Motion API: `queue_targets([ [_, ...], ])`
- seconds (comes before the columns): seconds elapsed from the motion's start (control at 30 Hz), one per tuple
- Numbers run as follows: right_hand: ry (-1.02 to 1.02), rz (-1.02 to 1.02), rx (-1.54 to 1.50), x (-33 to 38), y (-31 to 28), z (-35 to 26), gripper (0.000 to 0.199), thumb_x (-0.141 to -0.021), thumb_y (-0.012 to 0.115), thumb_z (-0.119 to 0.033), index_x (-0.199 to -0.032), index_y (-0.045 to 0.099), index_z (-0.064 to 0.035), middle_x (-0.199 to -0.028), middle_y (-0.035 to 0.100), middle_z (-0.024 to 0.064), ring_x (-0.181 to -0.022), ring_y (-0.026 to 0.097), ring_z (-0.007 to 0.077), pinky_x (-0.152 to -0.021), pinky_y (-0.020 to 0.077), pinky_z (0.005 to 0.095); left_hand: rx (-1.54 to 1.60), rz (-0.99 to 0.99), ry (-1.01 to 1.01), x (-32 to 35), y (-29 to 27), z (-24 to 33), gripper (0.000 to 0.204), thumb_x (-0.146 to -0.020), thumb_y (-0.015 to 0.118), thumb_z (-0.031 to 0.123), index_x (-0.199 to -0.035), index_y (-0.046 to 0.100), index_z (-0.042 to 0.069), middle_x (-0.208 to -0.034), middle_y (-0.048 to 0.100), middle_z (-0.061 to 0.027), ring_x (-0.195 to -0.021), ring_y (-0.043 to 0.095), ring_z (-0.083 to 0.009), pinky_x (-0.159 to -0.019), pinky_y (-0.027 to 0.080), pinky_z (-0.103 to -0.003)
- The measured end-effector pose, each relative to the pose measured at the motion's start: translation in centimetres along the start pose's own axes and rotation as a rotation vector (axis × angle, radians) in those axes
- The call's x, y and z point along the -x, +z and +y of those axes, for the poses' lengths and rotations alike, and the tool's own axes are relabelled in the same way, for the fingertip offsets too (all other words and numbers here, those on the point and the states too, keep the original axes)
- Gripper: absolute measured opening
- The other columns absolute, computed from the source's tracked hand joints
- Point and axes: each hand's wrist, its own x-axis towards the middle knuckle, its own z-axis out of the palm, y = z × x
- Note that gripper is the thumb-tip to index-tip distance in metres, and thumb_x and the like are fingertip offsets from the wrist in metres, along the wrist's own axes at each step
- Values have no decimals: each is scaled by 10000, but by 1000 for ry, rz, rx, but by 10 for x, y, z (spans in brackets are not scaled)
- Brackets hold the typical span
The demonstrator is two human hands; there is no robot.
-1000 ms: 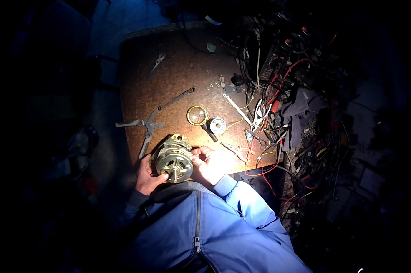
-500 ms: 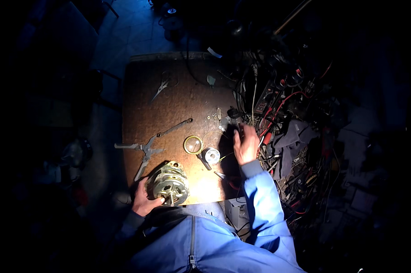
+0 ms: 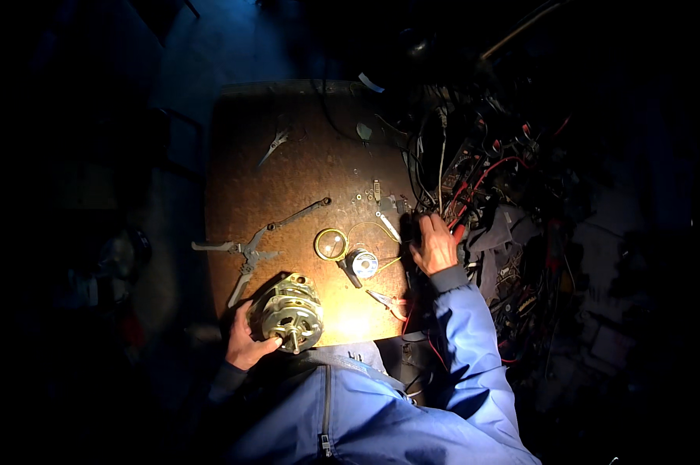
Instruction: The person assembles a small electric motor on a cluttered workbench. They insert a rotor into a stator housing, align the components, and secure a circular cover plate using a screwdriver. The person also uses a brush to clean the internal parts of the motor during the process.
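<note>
On the near left of the table my left hand (image 3: pixel 247 341) is closed round the side of an electric motor (image 3: pixel 294 316), thumb on its front face. The motor has a metal housing and a shaft pointing toward me. My right hand (image 3: pixel 436 246) is over the table's right edge, beside the heaped cables. Its fingers are bent and close together; the tips, and anything in them, are hidden. Between the hands lie a magnifying glass (image 3: pixel 332 245) with a yellow rim, a spool of thin wire (image 3: pixel 363 263) and pliers (image 3: pixel 388 302) with red handles.
Left on the wooden table (image 3: pixel 288 178) lies a jointed metal puller (image 3: pixel 249 252). Scissors (image 3: pixel 273 146) lie farther back. Small metal parts (image 3: pixel 363 197) and a light flat strip (image 3: pixel 388 225) are near the right edge. Tangled cables (image 3: pixel 462 186) and a grey cloth (image 3: pixel 493 240) crowd the right side.
My right hand has shifted to the right, off the small parts toward the cables, leaving the light strip and the pliers in fuller view. My left hand stays on the motor.
</note>
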Motion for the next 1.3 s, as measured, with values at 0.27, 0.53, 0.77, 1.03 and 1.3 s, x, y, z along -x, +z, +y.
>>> queue_targets([
  [0.27, -82, 12, -1, 44, -16, 37, 500, -704, 683, 89, -1189, 635, -20, -1344, 643, 155, -1145, 636, 413, -964, 560, 472, 11, -53, 15, -5, -7, -8, 1061, -762, 908, 168, -1575, 264, -55, -1473, 521, -177, -1342, 548, -245, -1162, 444, -416],
  [0.53, 99, 236, -299, 52, -1, 6, 538, -860, 690, 5, -1388, 584, 0, -1433, 587, 269, -1304, 596, 463, -1091, 512, 456, -11, -87, -13, -8, -9, -3, 996, -775, 869, 81, -1569, 281, -44, -1470, 528, -180, -1335, 556, -246, -1161, 450, -419],
  [0.77, 267, 267, -465, 113, 37, -51, 128, -937, 696, -118, -1022, 711, -24, -908, 673, 195, -830, 697, 387, -766, 575, 445, 11, -87, -35, -7, -5, 0, 952, -776, 837, 23, -1561, 304, -38, -1468, 527, -191, -1333, 564, -258, -1162, 456, -424],
  [1.03, 521, 285, -478, 192, 93, -59, 262, -882, 772, -72, -1130, 725, -3, -917, 696, 151, -828, 723, 288, -757, 588, 360, -79, -156, -105, -12, 4, 25, 896, -788, 845, 64, -1538, 366, -36, -1436, 559, -165, -1310, 586, -251, -1149, 472, -417],
  [1.3, 419, 153, -333, 189, 85, -59, 485, -891, 767, -296, -1298, 641, -65, -1007, 642, 181, -920, 687, 390, -816, 563, 481, -64, -164, -118, -11, -9, 17, 910, -802, 827, 33, -1557, 322, -27, -1443, 551, -186, -1327, 580, -264, -1164, 461, -424],
])
